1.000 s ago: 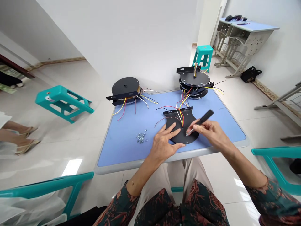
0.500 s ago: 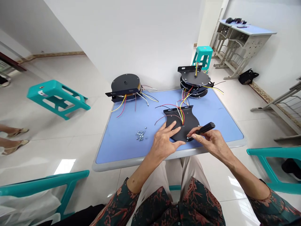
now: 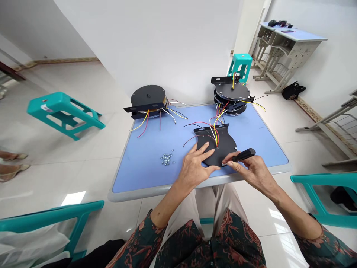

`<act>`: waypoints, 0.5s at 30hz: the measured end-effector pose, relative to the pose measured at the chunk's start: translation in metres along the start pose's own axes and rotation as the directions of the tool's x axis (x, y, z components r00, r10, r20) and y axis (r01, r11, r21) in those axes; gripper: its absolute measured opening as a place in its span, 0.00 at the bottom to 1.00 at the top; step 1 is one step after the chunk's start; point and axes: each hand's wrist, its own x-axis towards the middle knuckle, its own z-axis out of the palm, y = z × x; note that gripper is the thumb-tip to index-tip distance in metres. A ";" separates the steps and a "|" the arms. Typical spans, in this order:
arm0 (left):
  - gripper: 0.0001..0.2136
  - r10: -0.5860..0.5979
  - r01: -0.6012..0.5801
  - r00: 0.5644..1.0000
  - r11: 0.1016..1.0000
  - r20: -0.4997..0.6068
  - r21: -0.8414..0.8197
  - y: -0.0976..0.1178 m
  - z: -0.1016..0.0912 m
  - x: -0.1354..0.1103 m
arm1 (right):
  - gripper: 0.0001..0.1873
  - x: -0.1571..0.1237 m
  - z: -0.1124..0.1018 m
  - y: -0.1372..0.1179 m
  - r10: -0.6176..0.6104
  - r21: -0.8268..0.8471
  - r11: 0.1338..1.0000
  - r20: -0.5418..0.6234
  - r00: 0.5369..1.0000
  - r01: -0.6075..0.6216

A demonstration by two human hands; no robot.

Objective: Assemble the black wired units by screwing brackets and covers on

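A black metal plate (image 3: 223,142) with a folded, slotted edge lies flat at the front of the blue table. Red, yellow, white and black wires (image 3: 216,134) come up through a hole in its middle. Spread over its left side, my left hand (image 3: 195,163) presses down with the fingers apart. My right hand (image 3: 248,165) grips a screwdriver (image 3: 244,154) with a black handle, tilted across the plate. Thumb and forefinger meet around a small screw (image 3: 222,164) near the front rim. Another screw (image 3: 235,148) sits at the plate's right edge.
Loose screws (image 3: 166,159) lie in a small pile on the blue table (image 3: 145,163). Similar wired black discs stand at the back left (image 3: 147,97) and, stacked, at the back right (image 3: 232,91). Green stools (image 3: 65,113) surround the table; someone's feet (image 3: 13,169) show far left.
The view has shifted slightly. Both hands, the screwdriver and the plate stay in nearly the same places; the feet at far left have moved a little toward the frame's edge.
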 end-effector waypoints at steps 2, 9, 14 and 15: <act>0.28 0.005 -0.005 1.000 1.000 -0.005 0.002 0.000 0.001 0.000 | 0.10 0.000 0.000 -0.001 -0.012 -0.031 0.999 -0.001 1.000 0.012; 0.28 -0.012 0.012 1.000 1.000 0.010 -0.010 -0.001 0.001 -0.001 | 0.13 0.001 0.001 -0.002 0.005 -0.088 0.996 0.013 1.000 -0.004; 0.28 -0.002 0.002 1.000 1.000 -0.001 -0.009 -0.001 0.002 -0.001 | 0.12 0.004 0.002 -0.005 -0.009 -0.146 0.989 0.012 1.000 0.011; 0.28 -0.003 0.003 1.000 1.000 -0.002 -0.009 -0.001 0.002 -0.001 | 0.12 0.006 0.002 -0.006 -0.017 -0.162 0.987 0.012 1.000 0.019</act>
